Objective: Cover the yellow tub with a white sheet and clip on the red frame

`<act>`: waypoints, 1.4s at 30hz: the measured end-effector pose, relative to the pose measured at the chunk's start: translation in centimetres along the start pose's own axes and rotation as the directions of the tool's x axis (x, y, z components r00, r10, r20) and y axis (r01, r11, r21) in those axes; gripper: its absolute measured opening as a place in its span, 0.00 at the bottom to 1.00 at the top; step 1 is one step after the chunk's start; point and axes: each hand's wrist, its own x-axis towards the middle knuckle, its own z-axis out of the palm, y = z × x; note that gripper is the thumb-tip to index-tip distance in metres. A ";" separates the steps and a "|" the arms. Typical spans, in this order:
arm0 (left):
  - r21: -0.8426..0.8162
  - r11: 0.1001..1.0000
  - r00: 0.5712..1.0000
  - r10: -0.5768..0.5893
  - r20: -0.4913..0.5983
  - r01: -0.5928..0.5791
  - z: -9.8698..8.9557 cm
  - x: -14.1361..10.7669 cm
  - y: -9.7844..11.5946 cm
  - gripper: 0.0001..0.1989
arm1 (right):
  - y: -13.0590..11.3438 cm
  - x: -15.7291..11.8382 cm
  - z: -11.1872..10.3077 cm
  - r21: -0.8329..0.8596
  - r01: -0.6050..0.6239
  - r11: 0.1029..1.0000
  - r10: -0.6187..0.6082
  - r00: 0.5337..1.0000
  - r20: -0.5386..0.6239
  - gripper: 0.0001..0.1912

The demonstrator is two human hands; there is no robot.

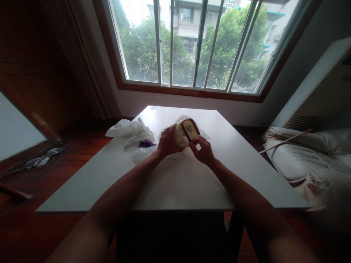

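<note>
A rounded rectangular box (190, 129) with a dark red-brown rim and a pale yellow top bearing a small cartoon figure is tilted up over the middle of the table. My right hand (202, 148) pinches its near right corner between thumb and fingers. On its left, my left hand (169, 140) is wrapped around the side, where crumpled translucent plastic (179, 138) lies against the box. Whether the box sits inside that plastic I cannot tell. Left of my left hand lies a small purple object (147, 143), its kind unclear.
Crumpled white plastic bags (128, 129) lie at the left edge of the white table (109, 182). Beyond the table is a wide window (181, 47). A padded cream bundle with a stick (285, 141) is on the right; cables (41, 160) lie on the floor at left.
</note>
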 end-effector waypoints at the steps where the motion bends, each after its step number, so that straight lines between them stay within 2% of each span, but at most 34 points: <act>1: 0.006 1.000 1.000 -0.008 -0.009 0.009 0.1 0.0 0.0 0.59 | 0.0 0.0 0.0 -0.015 -0.006 1.000 0.005 1.000 -0.027 0.05; 4: 0.020 0.999 0.999 -0.027 -0.026 0.027 0.3 -0.1 -0.1 0.60 | 0.1 0.1 -0.3 -0.039 -0.026 0.999 0.023 0.997 -0.076 0.05; 11: 0.009 1.000 0.999 -0.024 -0.028 0.024 0.4 -0.2 -0.2 0.61 | 0.9 0.3 -0.6 -0.055 0.016 0.998 -0.015 1.000 0.015 0.09; 19: 0.034 0.998 0.999 -0.044 -0.007 0.044 0.5 -0.3 -0.2 0.64 | 2.2 0.3 -0.9 -0.085 -0.041 0.996 0.043 0.999 0.021 0.09; 29: -0.014 0.999 0.998 -0.035 0.057 0.036 1.2 -0.8 -0.9 0.72 | 1.8 0.0 0.0 0.036 -0.050 0.998 0.048 0.997 0.057 0.09; 37: -0.027 1.000 0.992 0.012 0.122 -0.008 1.3 -0.7 -1.5 0.74 | 2.1 -0.1 -0.4 0.096 -0.061 0.993 0.058 0.998 0.039 0.09; 42: -0.063 0.998 0.994 0.024 0.102 -0.017 0.9 -0.8 -1.0 0.70 | 2.1 0.0 -0.8 0.132 -0.065 0.989 0.063 0.998 0.023 0.11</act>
